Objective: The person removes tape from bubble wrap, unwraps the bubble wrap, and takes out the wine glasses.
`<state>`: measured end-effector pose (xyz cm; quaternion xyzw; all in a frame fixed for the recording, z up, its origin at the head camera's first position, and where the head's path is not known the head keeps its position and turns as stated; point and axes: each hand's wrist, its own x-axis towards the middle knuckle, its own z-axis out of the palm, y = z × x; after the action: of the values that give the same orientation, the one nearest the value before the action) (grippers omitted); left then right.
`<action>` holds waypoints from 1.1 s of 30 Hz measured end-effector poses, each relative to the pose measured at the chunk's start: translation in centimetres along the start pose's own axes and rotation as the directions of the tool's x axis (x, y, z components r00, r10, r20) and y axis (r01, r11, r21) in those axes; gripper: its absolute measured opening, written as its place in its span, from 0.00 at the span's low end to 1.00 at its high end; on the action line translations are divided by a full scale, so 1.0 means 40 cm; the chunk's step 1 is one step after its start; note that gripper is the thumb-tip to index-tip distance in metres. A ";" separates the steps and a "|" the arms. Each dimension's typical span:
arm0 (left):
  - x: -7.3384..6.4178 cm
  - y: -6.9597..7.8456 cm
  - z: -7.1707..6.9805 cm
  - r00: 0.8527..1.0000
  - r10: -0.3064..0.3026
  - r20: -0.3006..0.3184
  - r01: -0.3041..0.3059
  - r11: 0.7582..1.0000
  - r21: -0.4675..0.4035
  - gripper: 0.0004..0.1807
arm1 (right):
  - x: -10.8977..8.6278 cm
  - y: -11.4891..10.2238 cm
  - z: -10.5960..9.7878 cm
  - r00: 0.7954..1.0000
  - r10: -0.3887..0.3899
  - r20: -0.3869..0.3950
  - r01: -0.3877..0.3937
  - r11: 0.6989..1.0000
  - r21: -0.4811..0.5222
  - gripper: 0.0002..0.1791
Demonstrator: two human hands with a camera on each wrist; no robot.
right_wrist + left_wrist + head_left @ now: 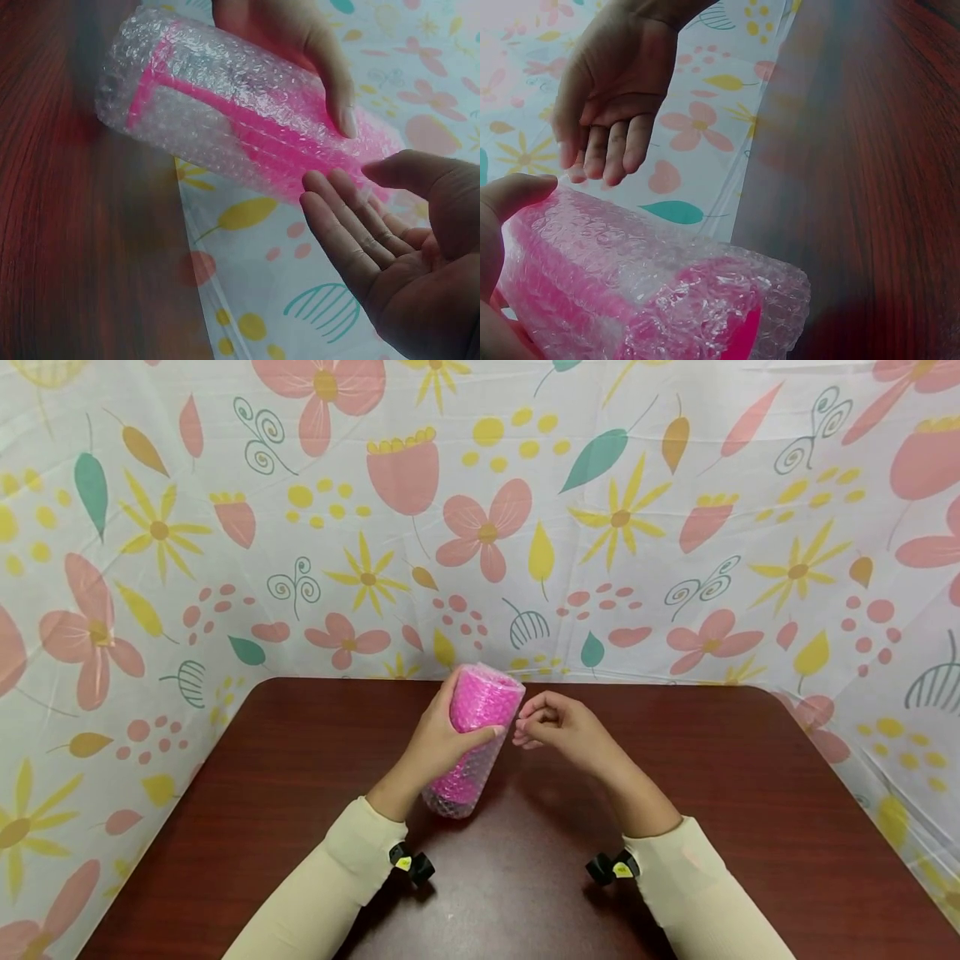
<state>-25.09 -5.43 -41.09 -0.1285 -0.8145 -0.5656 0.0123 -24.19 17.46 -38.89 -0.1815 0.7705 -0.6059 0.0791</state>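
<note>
A bright pink object wrapped in clear bubble wrap is held tilted above the table by my left hand. The left thumb lies across its near face while the fingers go round the far side, mostly hidden. Through the wrap I see pink parts and a clear stretch, but the wrapped thing's kind is unclear. My right hand hovers just right of the bundle's upper end, holding nothing. In the right wrist view its fingers are fairly straight, near the wrap; whether they touch it I cannot tell.
The dark red-brown wooden table has rounded back corners. A white cloth printed with flowers and leaves hangs behind it and along both sides. Small black wrist cameras are strapped over the cream sleeves.
</note>
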 end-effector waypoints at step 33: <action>-0.007 0.007 0.011 0.999 -0.004 -0.050 0.007 0.998 0.056 0.60 | -0.006 -0.007 0.021 0.998 -0.030 -0.060 0.029 0.999 -0.014 0.11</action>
<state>-24.69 -4.99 -41.03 -0.1118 -0.8299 -0.5454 0.0348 -23.63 16.74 -38.86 -0.1749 0.7736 -0.6073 0.0457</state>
